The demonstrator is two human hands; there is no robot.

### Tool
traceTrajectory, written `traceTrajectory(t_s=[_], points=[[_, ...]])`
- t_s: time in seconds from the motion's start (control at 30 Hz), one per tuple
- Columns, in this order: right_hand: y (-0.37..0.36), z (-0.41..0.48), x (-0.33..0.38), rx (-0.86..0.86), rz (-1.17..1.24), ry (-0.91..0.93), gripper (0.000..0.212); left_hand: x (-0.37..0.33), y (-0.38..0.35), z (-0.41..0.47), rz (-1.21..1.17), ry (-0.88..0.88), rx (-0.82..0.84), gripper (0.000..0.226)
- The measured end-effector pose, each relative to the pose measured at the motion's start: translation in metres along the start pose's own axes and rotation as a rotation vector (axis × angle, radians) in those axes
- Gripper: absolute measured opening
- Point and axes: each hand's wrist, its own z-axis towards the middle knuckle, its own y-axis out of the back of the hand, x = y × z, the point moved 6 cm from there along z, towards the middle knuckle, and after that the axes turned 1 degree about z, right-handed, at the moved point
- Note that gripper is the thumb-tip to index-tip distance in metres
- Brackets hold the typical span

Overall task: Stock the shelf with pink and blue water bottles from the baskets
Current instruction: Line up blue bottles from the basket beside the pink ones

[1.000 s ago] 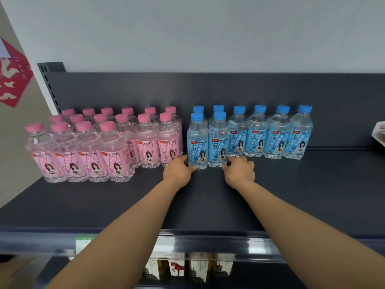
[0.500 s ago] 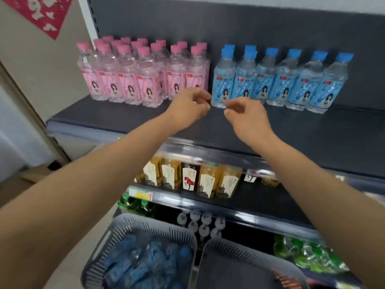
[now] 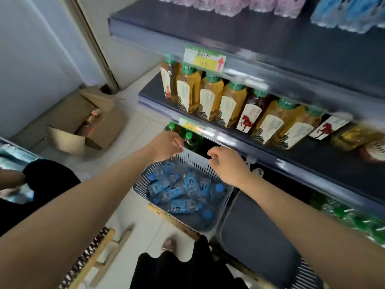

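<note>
A grey slatted basket on the floor holds several blue-capped water bottles lying on their sides. My left hand hovers above the basket's far left rim, fingers loosely curled and holding nothing. Above its right rim hangs my right hand, equally free of any bottle. A second grey basket stands to the right, its inside showing no bottles. At the top edge, the bottoms of pink bottles and blue bottles stand on the dark top shelf.
Below the top shelf, a shelf carries amber tea bottles. Green-capped bottles sit lower, behind the basket. An open cardboard box lies on the floor at left. A wooden rack is near my feet.
Both hands left the blue bottles on the top shelf and dropped down to the basket. My view tilted from the shelf down to the floor.
</note>
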Motion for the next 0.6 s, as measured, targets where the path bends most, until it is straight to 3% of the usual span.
traceTrajectory(t_s=[0.23,0.43,0.6], points=[[-0.109,0.033,-0.061,0.263,-0.095,-0.245,0.034,0.137,-0.053,0.034,0.272,0.238,0.111,0.034],[-0.173,0.058,-0.085,0.286,-0.103,-0.341,0.034,0.211,-0.091,0.061,0.378,0.347,0.138,0.037],[-0.225,0.070,-0.094,0.363,-0.039,-0.412,0.051,0.251,-0.125,0.081,0.357,0.383,0.163,0.044]])
